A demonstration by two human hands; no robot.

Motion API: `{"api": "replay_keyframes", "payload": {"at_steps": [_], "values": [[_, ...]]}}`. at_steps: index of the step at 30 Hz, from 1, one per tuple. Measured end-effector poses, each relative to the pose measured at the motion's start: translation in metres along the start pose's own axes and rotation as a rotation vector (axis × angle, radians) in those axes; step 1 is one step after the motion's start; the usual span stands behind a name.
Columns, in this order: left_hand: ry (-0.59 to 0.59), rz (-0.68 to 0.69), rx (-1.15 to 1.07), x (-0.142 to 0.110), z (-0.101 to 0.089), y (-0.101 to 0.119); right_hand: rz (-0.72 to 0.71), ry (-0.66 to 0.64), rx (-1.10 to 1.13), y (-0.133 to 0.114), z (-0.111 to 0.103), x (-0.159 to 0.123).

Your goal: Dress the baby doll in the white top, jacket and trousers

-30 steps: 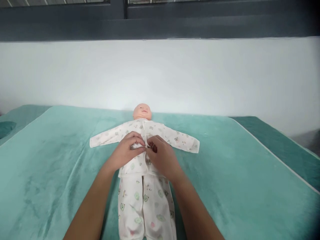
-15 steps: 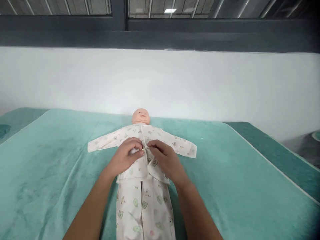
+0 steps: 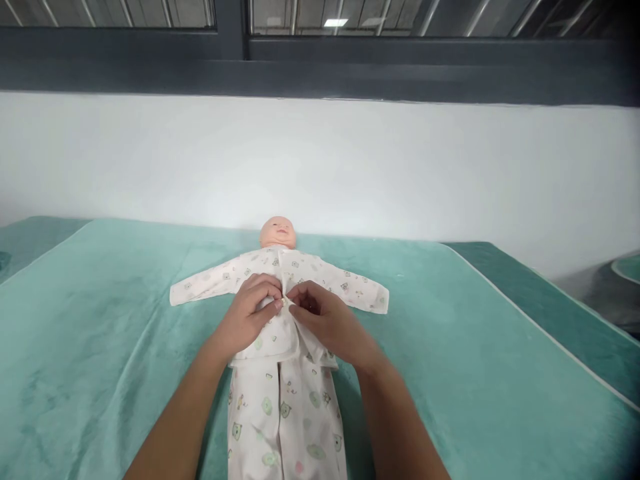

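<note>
A baby doll (image 3: pixel 278 233) lies on its back, head toward the wall, in a white printed baby jacket (image 3: pixel 325 270) and matching trousers (image 3: pixel 287 420). Its sleeves stretch out to both sides. At the middle of the jacket front, my left hand (image 3: pixel 253 313) pinches one edge of the opening between thumb and fingers. My right hand (image 3: pixel 325 317) pinches the other edge, its fingertips almost meeting those of the left. A small pale spot, perhaps a button, shows at the left fingertips. Below the hands the front flaps hang slightly apart.
The doll lies on a teal plush cover (image 3: pixel 450 353) with a darker border (image 3: pixel 540 300) at the right. Behind it rises a white wall (image 3: pixel 320 167), topped by a dark window frame (image 3: pixel 400 70). A round-edged teal item (image 3: pixel 627 267) stands at the far right.
My right hand has drawn its jacket edge inward and left, closer to my left hand's fingertips. The left hand keeps its place on the jacket. The view has shifted slightly.
</note>
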State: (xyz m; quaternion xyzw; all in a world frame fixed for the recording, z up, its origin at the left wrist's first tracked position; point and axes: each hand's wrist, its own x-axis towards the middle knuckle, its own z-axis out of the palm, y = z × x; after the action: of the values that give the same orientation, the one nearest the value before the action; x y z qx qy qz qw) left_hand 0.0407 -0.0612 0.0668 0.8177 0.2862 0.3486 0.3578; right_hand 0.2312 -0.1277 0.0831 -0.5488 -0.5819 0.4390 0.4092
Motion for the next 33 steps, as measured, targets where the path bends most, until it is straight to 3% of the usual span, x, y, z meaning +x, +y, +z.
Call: {"api": "replay_keyframes", "payload": {"at_steps": [6,10,16,23,29,33], "values": [[0.004,-0.028,-0.002,0.002,0.002,-0.003,-0.004,-0.072,0.074,0.003,-0.001,0.004],[-0.02,-0.064,-0.045,0.002,0.001,-0.006,0.016,-0.015,0.075,-0.001,0.002,0.006],[-0.054,-0.13,-0.09,0.005,-0.002,-0.002,-0.011,0.045,-0.095,-0.001,0.007,0.007],[0.075,-0.146,-0.083,0.005,0.007,-0.003,-0.039,0.02,-0.116,0.003,0.008,0.009],[-0.133,-0.177,-0.153,0.002,-0.009,0.0,-0.018,-0.023,-0.044,0.007,0.006,0.011],[-0.162,-0.167,-0.145,0.002,-0.013,0.001,-0.022,-0.017,-0.032,0.008,0.006,0.011]]}}
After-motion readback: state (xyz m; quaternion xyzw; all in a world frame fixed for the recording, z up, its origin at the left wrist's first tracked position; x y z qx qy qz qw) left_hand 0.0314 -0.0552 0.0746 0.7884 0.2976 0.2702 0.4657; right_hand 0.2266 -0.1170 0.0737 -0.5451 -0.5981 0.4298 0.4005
